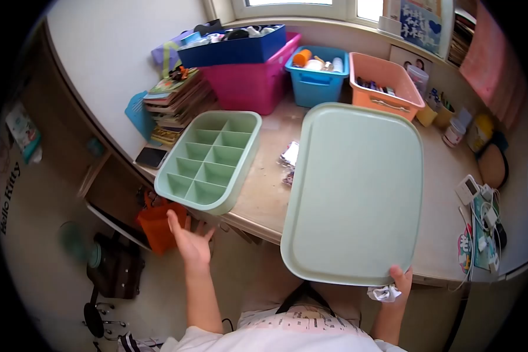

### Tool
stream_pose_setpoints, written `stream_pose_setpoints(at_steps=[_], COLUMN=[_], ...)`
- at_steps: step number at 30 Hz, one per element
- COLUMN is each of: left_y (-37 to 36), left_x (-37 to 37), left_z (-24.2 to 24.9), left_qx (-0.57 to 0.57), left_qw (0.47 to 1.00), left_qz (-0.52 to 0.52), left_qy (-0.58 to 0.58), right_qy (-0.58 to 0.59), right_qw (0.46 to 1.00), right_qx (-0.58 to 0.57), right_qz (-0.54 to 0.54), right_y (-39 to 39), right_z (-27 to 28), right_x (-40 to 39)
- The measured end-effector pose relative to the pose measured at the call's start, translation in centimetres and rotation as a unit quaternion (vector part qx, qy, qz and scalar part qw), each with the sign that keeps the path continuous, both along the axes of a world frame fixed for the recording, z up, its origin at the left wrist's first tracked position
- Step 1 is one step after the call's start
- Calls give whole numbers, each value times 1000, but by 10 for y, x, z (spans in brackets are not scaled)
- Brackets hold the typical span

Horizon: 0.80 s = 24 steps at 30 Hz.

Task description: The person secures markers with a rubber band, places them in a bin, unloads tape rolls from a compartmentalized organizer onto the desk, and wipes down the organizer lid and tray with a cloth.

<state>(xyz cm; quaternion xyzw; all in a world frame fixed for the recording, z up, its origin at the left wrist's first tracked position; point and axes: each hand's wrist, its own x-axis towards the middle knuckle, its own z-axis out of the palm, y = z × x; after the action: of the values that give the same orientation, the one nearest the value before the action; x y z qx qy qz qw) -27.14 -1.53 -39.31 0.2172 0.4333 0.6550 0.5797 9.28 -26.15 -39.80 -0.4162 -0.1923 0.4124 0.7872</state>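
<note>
In the head view, a pale green lid (358, 193) with rounded corners is tilted up in front of me at the right. My right hand (400, 281) grips its near right corner, and a crumpled white tissue or cloth (385, 293) shows at the same hand. To the left, a matching green divided box (240, 176) stands on the desk near its front edge; the compartments I can see into hold nothing. My left hand (192, 237) hovers just below the box's near end, palm up with fingers spread, apart from it.
Behind stand a pink bin (246, 85) bearing a blue box (234, 50), a blue basket (318, 82) and an orange basket (381, 82). Books (173, 108) and a phone (151, 157) lie left. Small packets (288, 155) sit beside the lid. Chargers and cables (486, 217) lie right.
</note>
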Motion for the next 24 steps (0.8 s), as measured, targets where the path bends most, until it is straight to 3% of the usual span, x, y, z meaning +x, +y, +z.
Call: stream_pose_setpoints(at_steps=[3, 5, 9, 16, 18, 19, 21, 24], left_y=[44, 55, 57, -38, -53, -58, -64, -71], left_x=[-22, -27, -52, -94, -93, -92, -94, -82], left_z=[5, 9, 5, 93, 112, 115, 110, 93], left_qx=[-18, -52, -33, 141, 186, 196, 203, 170], left_qw=[992, 991, 980, 980, 974, 971, 970, 976], left_qz=[-122, -112, -193, 39, 83, 105, 111, 111], left_qy=[-37, -48, -36, -135, -99, -87, -78, -79], right_qy=[-42, -50, -16, 45, 62, 68, 83, 87], right_qw=[998, 996, 997, 974, 928, 940, 913, 914], right_qx=[-56, -69, -64, -145, -156, -150, -121, -115], right_qz=[-2, 1, 30, 171, 333, 299, 382, 379], right_y=[9, 13, 16, 99, 145, 168, 214, 264], right_z=[9, 13, 15, 47, 54, 61, 51, 40], right_x=[-13, -18, -27, -78, -98, -129, -165, -219])
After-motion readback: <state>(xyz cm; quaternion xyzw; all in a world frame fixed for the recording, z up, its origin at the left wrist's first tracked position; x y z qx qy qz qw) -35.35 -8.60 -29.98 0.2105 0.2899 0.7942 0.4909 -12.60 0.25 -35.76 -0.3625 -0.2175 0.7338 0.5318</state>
